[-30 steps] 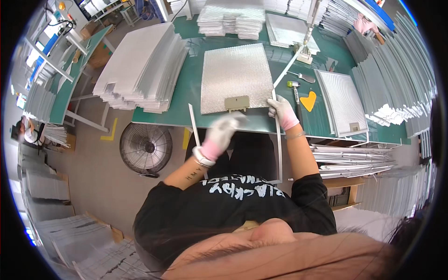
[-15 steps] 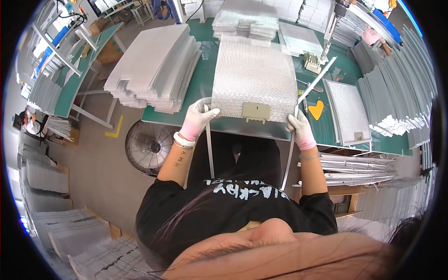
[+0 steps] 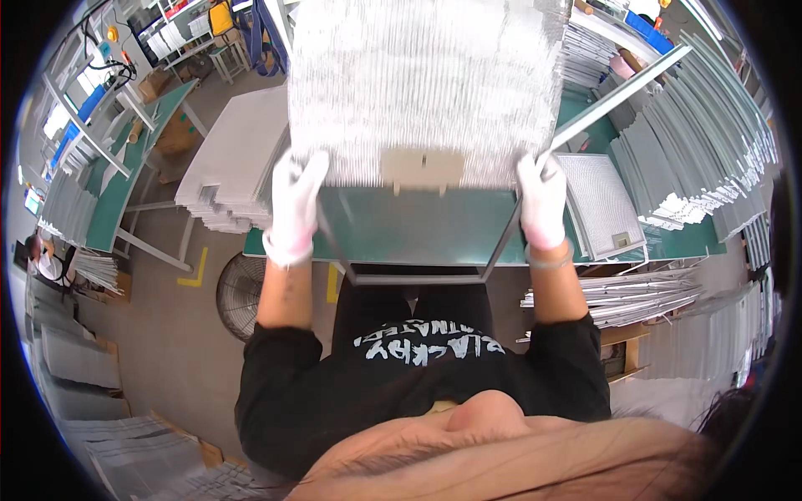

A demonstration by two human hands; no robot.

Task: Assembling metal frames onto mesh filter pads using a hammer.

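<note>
Holding a silvery mesh panel (image 3: 426,92) raised over the bench (image 3: 422,225), inward of its near edge, with a beige plate (image 3: 422,169) at the middle of the panel's near side. Pinched at the near left corner by the left hand (image 3: 294,196), fingers closed; gripped likewise at the near right corner by the right hand (image 3: 541,196), too blurred to tell each finger's exact hold. Spread between both hands and out past the bench's near edge: a metal channel frame (image 3: 418,280), with a loose arm (image 3: 622,98) slanting off beyond the right hand, not yet closed around the panel. Probably busy with fitting panel to frame. Seems to call next for keeping both corners level, seating the panel evenly, and leaving the loose arm clear. Farther out: toward the bench's left end, stacked panels (image 3: 234,150); near its right front corner, a rimmed panel (image 3: 601,204); below the left front edge, a round fan (image 3: 238,292).
</note>
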